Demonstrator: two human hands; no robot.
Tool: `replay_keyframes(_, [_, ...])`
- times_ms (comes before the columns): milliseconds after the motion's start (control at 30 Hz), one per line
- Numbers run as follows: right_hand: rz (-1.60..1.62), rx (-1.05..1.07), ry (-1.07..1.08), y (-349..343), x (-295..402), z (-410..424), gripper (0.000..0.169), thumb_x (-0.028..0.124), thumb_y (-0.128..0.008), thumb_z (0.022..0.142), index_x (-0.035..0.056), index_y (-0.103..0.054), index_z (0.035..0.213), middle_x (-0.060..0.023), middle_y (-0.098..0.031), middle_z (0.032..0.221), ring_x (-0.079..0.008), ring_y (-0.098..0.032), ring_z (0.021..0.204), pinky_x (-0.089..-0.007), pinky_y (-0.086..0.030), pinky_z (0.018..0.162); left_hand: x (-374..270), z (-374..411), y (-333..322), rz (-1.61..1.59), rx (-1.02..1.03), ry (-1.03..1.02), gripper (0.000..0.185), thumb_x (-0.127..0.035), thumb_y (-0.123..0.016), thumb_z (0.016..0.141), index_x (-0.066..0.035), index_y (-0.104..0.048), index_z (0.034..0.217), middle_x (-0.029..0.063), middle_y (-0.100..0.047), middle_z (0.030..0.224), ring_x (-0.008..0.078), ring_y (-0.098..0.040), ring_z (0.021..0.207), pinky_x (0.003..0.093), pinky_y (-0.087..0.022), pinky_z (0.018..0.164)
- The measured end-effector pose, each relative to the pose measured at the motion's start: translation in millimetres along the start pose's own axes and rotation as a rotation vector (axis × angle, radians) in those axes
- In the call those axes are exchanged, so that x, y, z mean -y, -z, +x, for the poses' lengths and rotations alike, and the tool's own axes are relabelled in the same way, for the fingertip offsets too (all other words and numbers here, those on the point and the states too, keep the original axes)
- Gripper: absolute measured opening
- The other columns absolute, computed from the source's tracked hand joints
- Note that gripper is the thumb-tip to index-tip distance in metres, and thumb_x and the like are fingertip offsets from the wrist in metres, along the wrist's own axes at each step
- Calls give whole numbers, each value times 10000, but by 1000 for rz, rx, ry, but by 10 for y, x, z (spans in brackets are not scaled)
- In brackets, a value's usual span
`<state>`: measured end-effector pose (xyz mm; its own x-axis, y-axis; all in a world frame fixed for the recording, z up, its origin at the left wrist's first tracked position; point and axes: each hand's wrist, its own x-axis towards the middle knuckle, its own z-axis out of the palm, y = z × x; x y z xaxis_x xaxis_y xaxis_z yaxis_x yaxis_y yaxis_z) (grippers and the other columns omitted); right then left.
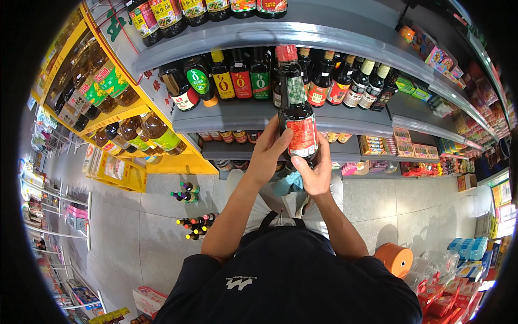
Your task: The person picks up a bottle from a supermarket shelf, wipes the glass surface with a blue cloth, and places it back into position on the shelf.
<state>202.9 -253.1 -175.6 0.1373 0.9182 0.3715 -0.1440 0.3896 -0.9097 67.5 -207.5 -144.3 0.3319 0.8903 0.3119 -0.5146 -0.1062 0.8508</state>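
Observation:
Between my two hands I hold a dark glass sauce bottle (pixel 300 121) with a red cap, a green-checked neck label and a red printed label facing me. My left hand (pixel 272 152) wraps its left side, thumb on the label's edge. Lower on the right, my right hand (pixel 315 168) grips the base with its thumb across the front. A light-blue cloth (pixel 292 183) hangs just under the right hand; what holds it is hidden. Behind the bottle, a grey shelf (pixel 243 115) carries a row of sauce bottles, among them a yellow-labelled bottle (pixel 223 77) and a green-labelled one (pixel 260 77).
An upper shelf (pixel 226 34) with more bottles juts out above. Several bottles (pixel 197 224) stand on the floor at left, with a smaller group (pixel 186 193) nearer the shelves. A yellow rack (pixel 121 109) holds oil bottles. An orange round stool (pixel 394 259) sits behind at right.

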Motion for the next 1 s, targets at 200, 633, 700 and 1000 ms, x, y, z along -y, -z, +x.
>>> replay_keyframes(200, [-97, -113, 134, -42, -106, -26, 805, 137, -830, 758, -32, -340, 1373, -162, -513, 1271, -210, -544, 1142, -350, -437, 992, -30, -46, -214, 36, -66, -22, 526, -223, -553, 1009, 10, -355, 1436, 78, -519, 1328, 122, -487, 1198, 288, -386, 1028])
replay_keyframes(633, [-180, 82, -53, 108, -44, -7, 675, 176, -804, 763, 3, -436, 1302, -105, -635, 1113, -164, -621, 986, -340, -493, 890, -148, -35, -241, 462, -106, -88, 677, -134, -696, 888, 33, -341, 1439, 157, -499, 1376, 217, -460, 1297, 348, -357, 1083])
replay_keyframes(700, [-129, 106, -51, 106, -87, -26, 662, 178, -793, 772, 6, -438, 1302, -94, -634, 1104, -158, -615, 979, -334, -491, 889, -188, 137, -222, 407, -157, -173, 721, -195, -756, 850, 40, -374, 1416, 180, -544, 1319, 236, -498, 1261, 357, -391, 1058])
replay_keyframes(1000, [-183, 181, -79, 148, -41, -72, 776, 247, -814, 743, -4, -418, 1362, -115, -639, 1127, -196, -628, 1010, -357, -487, 911, -417, 235, -348, 211, -86, -105, 330, -123, -661, 937, 42, -606, 1217, 65, -675, 1085, 97, -614, 947, 251, -491, 841])
